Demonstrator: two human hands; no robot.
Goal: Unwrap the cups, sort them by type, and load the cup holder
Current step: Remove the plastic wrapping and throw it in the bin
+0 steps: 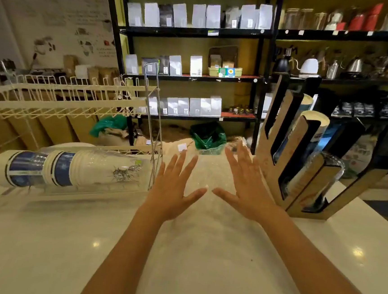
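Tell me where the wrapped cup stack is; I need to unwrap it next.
In the head view, the wrapped cup stack lies on its side on the counter, left of the left hand, under the wire rack.

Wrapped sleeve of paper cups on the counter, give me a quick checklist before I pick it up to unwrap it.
1. Both hands free: ok. The left hand and right hand hover open over the white counter, holding nothing.
2. Clear-wrapped sleeve of white and blue paper cups within view: ok, lying on its side left of the hands.
3. Wrap still on: ok, plastic covers the stack.
4. Sleeve free to lift: cannot tell; it lies at the base of the white wire rack.
5. Tilted wooden cup holder ready: cannot tell; its slots already show cups, spare room unclear.
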